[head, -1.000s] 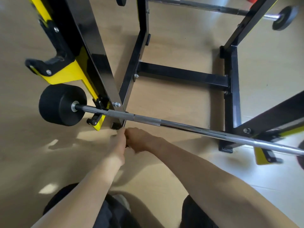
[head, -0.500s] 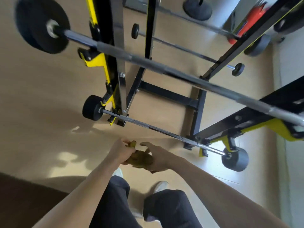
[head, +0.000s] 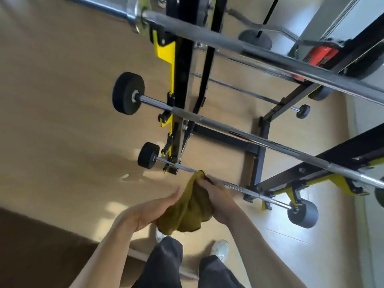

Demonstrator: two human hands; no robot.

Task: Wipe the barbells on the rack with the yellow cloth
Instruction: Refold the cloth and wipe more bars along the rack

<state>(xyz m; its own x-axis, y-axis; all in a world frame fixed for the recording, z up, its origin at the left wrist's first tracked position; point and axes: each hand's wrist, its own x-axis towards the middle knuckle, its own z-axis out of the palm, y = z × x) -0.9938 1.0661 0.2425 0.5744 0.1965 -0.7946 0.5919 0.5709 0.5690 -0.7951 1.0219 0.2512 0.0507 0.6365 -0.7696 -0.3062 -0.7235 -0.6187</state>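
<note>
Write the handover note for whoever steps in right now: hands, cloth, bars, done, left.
Right hand: gripping the yellow cloth, bunched, in front of the rack.
Left hand: open, palm against the cloth's left side, not gripping.
Cloth's top corner shows against the lowest barbell; contact unclear.
Middle barbell and top barbell sit on the rack, untouched right now.
Done: cannot tell which bars are wiped.
Left: assume all bars, lowest first.

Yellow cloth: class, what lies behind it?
Behind the cloth runs the lowest barbell; a stretch of its bar is covered. The right hand grips the cloth, whose folds hide some fingers.
</note>
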